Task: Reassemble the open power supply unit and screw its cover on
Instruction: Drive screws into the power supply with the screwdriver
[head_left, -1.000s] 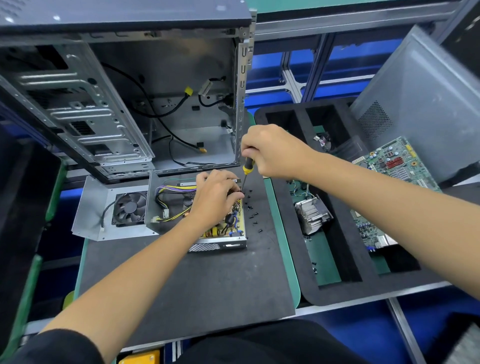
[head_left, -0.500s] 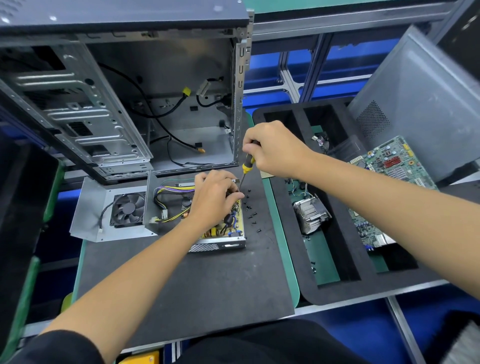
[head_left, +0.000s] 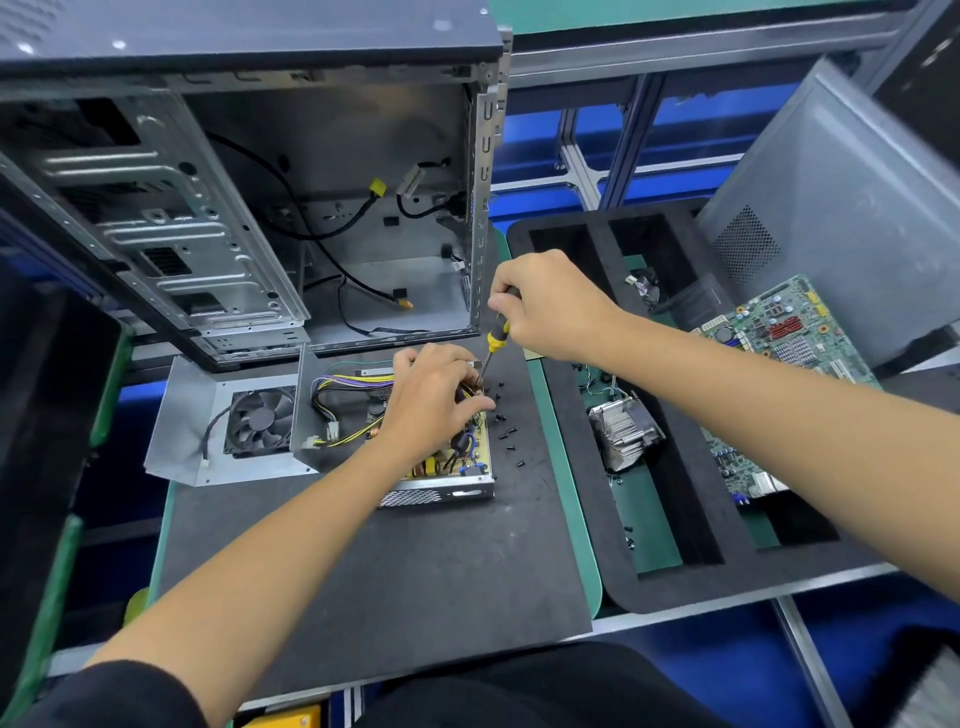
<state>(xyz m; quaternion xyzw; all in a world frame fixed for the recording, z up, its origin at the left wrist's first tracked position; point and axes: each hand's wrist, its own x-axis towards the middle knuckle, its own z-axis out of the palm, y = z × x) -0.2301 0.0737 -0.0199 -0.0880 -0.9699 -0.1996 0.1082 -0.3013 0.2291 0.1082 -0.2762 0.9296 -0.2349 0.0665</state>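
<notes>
The open power supply unit (head_left: 441, 486) lies on the dark mat, its circuit board and coloured wires exposed. Its grey metal cover with a black fan (head_left: 260, 422) lies flat to the left of it. My left hand (head_left: 431, 397) rests on the board near the far right corner, fingers curled down onto it. My right hand (head_left: 550, 306) grips a yellow-and-black screwdriver (head_left: 493, 345), whose tip points down at that same corner beside my left fingers. Several loose black screws (head_left: 506, 431) lie on the mat just right of the unit.
An empty computer case (head_left: 234, 208) stands open behind the unit. To the right a black foam tray (head_left: 675, 582) holds a heatsink (head_left: 626, 428) and a green motherboard (head_left: 779, 332). A grey side panel (head_left: 841, 208) leans at the far right.
My right hand has drifted slightly up and left with the screwdriver, its tip staying at the unit's far right corner. My left hand stays on the board.
</notes>
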